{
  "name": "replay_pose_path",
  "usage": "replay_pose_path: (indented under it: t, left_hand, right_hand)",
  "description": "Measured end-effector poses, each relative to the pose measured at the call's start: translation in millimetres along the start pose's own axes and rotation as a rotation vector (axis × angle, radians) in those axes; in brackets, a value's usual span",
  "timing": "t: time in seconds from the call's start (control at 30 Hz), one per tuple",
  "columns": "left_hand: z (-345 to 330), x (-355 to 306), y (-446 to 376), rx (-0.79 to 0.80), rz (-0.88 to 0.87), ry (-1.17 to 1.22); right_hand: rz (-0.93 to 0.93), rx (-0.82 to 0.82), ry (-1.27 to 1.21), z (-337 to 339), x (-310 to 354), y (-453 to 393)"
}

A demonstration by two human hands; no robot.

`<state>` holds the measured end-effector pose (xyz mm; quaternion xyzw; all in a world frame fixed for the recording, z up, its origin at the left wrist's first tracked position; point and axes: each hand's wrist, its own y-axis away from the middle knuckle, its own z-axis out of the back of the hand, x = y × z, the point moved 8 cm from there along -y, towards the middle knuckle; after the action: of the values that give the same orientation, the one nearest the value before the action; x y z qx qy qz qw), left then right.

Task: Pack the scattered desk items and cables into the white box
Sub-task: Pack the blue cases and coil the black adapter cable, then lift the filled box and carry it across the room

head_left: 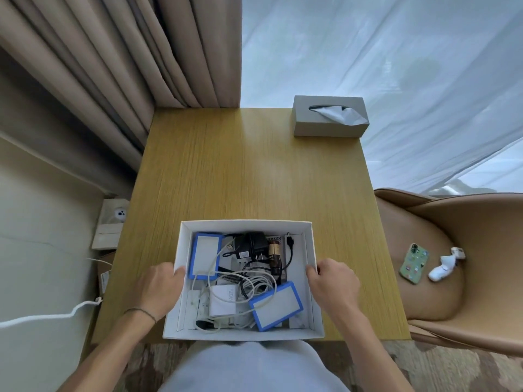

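Observation:
The white box (246, 225) sits on the wooden table at its near edge, open at the top. Inside lie two blue-framed white cards (205, 254), a black power adapter (254, 244), a brown battery (275, 254), a white charger block (223, 302) and tangled white cables (256, 282) and black cables. My left hand (158, 288) grips the box's left wall, thumb over the rim. My right hand (334, 278) grips the right wall, fingertips curled on the rim.
A grey tissue box (329, 116) stands at the table's far right corner. The tan chair (452, 278) to the right holds a green-cased phone (414, 263) and a small white device (444, 265). Curtains hang behind; a white cord (51, 315) trails on the floor at left.

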<state>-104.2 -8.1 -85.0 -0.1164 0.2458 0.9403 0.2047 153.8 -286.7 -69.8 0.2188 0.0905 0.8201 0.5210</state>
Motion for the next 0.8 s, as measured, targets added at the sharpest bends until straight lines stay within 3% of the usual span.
replay_pose_path:
  t: [0.27,0.8]
  left_hand:
    - [14.8,-28.4,3.3,-0.027,-0.011,0.021]
    - [54.6,-63.5,-34.2,0.051,-0.443,-0.021]
  right_hand:
    - [0.025,-0.038,-0.019,30.2,-5.5,-17.6]
    - [-0.237,-0.235,-0.171,40.0,-7.3,55.2]
